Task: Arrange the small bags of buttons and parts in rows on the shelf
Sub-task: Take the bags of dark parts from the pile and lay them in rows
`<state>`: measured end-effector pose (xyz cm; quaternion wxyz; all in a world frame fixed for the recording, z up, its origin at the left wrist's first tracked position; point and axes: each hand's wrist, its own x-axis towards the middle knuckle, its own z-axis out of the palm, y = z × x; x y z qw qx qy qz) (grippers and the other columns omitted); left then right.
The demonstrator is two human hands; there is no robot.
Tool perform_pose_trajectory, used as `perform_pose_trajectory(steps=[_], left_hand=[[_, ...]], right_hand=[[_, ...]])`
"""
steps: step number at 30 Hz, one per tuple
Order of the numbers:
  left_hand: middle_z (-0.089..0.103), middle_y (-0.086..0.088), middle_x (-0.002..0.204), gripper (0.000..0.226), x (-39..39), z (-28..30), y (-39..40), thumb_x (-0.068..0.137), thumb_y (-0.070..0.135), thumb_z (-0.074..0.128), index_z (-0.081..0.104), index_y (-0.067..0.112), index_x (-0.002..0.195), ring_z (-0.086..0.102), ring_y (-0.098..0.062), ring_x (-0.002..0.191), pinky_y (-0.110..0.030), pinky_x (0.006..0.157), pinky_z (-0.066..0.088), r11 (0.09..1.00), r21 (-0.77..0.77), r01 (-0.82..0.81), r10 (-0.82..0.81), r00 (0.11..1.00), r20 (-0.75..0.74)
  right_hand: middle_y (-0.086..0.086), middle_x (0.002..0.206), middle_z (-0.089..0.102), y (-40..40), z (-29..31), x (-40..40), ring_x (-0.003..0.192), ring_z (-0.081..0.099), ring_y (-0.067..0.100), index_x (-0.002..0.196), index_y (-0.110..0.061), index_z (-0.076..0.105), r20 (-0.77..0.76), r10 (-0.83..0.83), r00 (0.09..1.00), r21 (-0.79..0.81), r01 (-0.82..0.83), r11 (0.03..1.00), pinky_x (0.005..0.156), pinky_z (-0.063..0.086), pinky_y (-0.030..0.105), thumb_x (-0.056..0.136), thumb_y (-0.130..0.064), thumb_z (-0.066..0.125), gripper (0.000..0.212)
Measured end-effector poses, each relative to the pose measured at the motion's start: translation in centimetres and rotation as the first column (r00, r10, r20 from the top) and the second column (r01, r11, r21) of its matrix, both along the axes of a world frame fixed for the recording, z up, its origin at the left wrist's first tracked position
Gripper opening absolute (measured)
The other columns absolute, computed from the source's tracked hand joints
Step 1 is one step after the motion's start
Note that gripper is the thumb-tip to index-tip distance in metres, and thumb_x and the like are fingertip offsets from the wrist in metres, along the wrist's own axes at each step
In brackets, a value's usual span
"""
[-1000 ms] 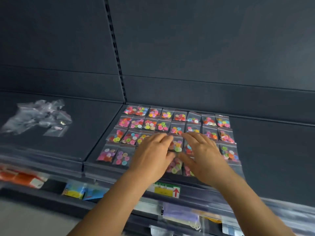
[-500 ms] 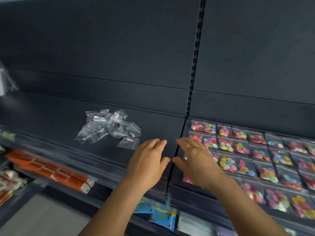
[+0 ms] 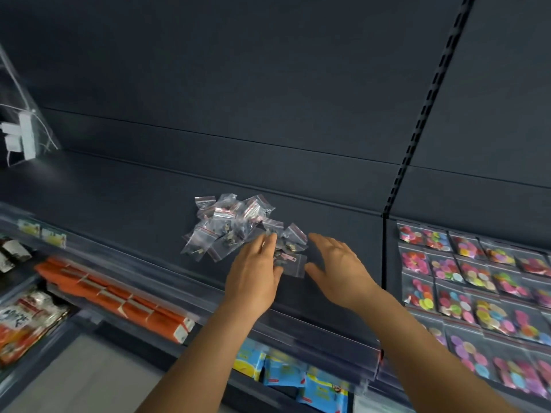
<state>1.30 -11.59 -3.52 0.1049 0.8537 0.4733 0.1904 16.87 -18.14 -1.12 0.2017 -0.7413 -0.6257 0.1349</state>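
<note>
A loose pile of small clear bags of metal parts (image 3: 229,225) lies on the dark shelf (image 3: 119,204). My left hand (image 3: 253,272) reaches over the pile's near right edge, fingers spread, fingertips touching the bags. One flat bag with a pink part (image 3: 293,263) lies between my hands. My right hand (image 3: 343,269) hovers open just right of it, palm turned inward. On the right shelf section, bags of colourful buttons (image 3: 465,278) lie in neat rows.
A slotted upright (image 3: 417,120) splits the two shelf sections. A clear plastic strip (image 3: 313,329) runs along the shelf front. Below are orange packets (image 3: 119,302), blue packets (image 3: 286,371) and snack bags (image 3: 26,320). A white tag with strings (image 3: 21,138) hangs at far left.
The view and both hands have swung left, away from the button rows. My hands have reached the pile of clear parts bags, left fingertips now touching it.
</note>
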Motion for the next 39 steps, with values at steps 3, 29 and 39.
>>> perform_pose_trajectory(steps=[3, 29, 39], left_hand=[[0.041, 0.001, 0.143, 0.061, 0.5, -0.1, 1.3, 0.093, 0.024, 0.056, 0.027, 0.019, 0.146, 0.037, -0.020, 0.130, -0.032, 0.105, 0.036, 0.999, 0.036, -0.011, 0.011, 1.000, -0.001], [0.066, 0.011, 0.076, 0.014, -0.2, 1.4, 3.3, 0.091, 0.017, 0.057, 0.061, 0.026, 0.080, 0.060, 0.000, 0.063, -0.012, 0.058, 0.046, 0.934, -0.357, -0.011, 0.233, 0.778, 0.584], [0.060, 0.012, 0.076, 0.016, 1.6, 2.0, 2.5, 0.093, 0.021, 0.052, 0.055, 0.029, 0.080, 0.054, -0.001, 0.065, -0.007, 0.052, 0.040, 0.940, -0.340, 0.019, 0.186, 0.807, 0.560]], right_hand=[[0.002, 0.142, 0.043, 2.0, -0.5, -0.1, 0.130, 0.038, 0.024, 0.145, -0.021, 0.025, -0.044, -0.007, 0.999, -0.012, 0.006, 1.000, 0.106, 0.033, 0.034, 0.091, -0.026, 0.055, 0.062], [-0.007, 0.076, 0.060, 6.0, -0.7, 2.6, 0.063, 0.056, 0.002, 0.102, -0.025, 0.053, -0.522, -0.148, 0.840, 0.162, 0.268, 0.950, 0.048, 0.040, 0.005, 0.091, -0.011, 0.046, 0.018], [-0.003, 0.065, 0.064, 3.7, 0.6, 2.3, 0.058, 0.062, 0.014, 0.106, -0.022, 0.054, -0.738, -0.094, 0.668, 0.123, 0.271, 0.955, 0.058, 0.053, 0.029, 0.089, -0.006, 0.054, 0.024]])
